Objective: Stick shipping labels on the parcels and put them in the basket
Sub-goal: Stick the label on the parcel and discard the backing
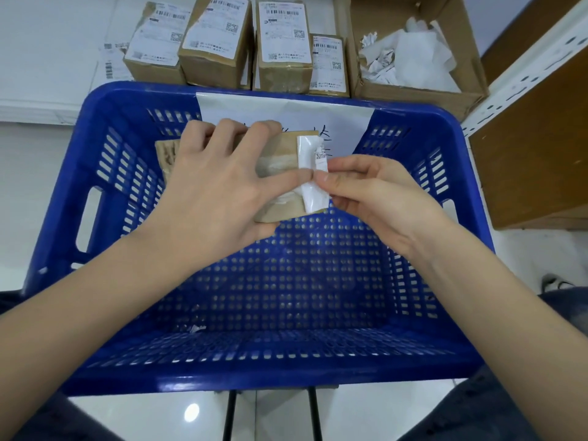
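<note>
A small brown cardboard parcel (pixel 280 173) hangs in the centre of the frame, above the perforated blue plastic basket (pixel 105 100) and not resting in it. The left hand (pixel 219 179) grips it from the left, fingers curled over its far edge and the thumb lying across its taped face. A crumpled white paper label strip (pixel 313 173) runs along the parcel's right edge, its long axis pointing up and down the frame. The right hand (pixel 366 192) sits just right of it and pinches the strip's middle between thumb and forefinger, so the coming press or pull falls to that hand, working leftwards onto the box.

Whether the strip is a label going on or backing coming off cannot be told. The left hand hides much of the parcel's face. A tan object (pixel 167 157) behind that hand is mostly covered. Four labelled brown boxes (pixel 280 49) stand in the upper frame beyond the basket, beside an open carton of white paper scraps (pixel 413 58).
</note>
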The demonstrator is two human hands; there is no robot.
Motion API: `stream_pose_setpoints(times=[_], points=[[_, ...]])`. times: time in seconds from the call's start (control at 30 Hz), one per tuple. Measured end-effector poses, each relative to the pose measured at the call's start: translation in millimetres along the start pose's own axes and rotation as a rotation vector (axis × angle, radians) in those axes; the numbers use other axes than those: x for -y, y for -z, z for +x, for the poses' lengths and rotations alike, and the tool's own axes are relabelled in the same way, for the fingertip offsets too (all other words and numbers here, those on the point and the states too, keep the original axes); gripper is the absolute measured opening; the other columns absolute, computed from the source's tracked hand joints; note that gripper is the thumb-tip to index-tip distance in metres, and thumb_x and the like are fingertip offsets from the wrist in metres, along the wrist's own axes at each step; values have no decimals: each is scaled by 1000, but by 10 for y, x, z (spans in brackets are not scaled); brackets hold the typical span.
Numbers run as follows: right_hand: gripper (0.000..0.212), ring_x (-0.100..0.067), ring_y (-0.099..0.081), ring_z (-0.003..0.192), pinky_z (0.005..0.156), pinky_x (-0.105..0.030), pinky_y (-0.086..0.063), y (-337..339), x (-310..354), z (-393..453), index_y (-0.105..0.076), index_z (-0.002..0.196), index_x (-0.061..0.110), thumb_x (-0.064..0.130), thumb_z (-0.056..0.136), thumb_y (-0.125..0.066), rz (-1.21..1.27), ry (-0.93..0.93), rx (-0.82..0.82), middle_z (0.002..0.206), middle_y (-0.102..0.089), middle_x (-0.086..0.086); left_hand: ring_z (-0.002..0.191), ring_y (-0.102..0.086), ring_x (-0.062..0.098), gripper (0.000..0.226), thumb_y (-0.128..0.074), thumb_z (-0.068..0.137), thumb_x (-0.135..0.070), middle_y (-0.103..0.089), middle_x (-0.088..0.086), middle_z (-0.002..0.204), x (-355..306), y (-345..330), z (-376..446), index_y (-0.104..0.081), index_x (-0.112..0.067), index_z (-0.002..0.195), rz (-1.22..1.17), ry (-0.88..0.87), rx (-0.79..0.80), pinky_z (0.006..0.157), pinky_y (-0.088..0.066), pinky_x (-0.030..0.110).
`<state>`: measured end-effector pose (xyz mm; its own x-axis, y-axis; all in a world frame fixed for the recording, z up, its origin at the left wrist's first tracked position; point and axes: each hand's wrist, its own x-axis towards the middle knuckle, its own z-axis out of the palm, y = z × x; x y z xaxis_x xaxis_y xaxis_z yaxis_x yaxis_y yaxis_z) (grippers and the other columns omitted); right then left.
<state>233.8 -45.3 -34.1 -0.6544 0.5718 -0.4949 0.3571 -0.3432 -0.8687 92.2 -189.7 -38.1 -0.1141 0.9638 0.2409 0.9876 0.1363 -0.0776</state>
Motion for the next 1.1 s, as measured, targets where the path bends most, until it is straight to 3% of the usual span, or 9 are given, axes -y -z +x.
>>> stream_pose_setpoints(times=[0.1,0.2,0.5,0.67,0.77,0.93,1.1], points=[[20,-6,-61,66,67,-19,-48,-6,-14,6,-65,90,9,13,74,-77,-80,47,-13,70,-65,3,98,-54,43,80,-86,53,-47,-52,21,129,-11,3,-7,-51,-34,124,11,-19,7,78,-37,51],[15,-4,-57,59,63,-18,-47,-1,-21,15,-62,79,13,12,74,-76,-78,61,0,62,-59,5,97,-54,44,80,-88,52,-47,-53,21,129,3,11,-10,-56,-31,123,7,-34,2,77,-36,50],[13,-12,-57,68,70,-22,-47,27,24,13,-64,81,9,15,78,-75,-143,139,-6,80,-59,-14,101,-52,40,71,-77,66,-47,-51,19,132,-6,-32,-8,-46,-33,127,49,-25,-50,80,-36,50],[14,-20,-55,67,64,-30,-50,14,36,-49,-66,82,6,18,81,-75,-391,270,-86,78,-63,-23,99,-55,40,100,-86,56,-47,-52,20,130,-46,-55,-10,-34,-33,140,45,5,-46,79,-39,50],[10,-29,-62,70,70,-38,-54,-8,57,-72,-68,84,7,16,83,-72,-458,325,-85,80,-68,-21,97,-53,40,102,-83,58,-49,-50,21,130,-56,-53,-23,-30,-38,144,60,12,-10,77,-38,50],[9,-7,-65,65,63,-17,-52,30,96,-113,-70,91,6,13,84,-69,-354,180,139,72,-70,-6,99,-49,41,91,-81,61,-50,-48,22,130,-3,-29,-8,-41,-33,141,58,65,-27,77,-36,50],[10,-8,-62,63,62,-17,-52,-18,55,-111,-70,86,7,14,89,-64,-280,210,82,67,-67,-4,101,-47,41,90,-81,63,-48,-47,23,131,15,-17,-4,-41,-33,142,84,68,-46,78,-36,51]])
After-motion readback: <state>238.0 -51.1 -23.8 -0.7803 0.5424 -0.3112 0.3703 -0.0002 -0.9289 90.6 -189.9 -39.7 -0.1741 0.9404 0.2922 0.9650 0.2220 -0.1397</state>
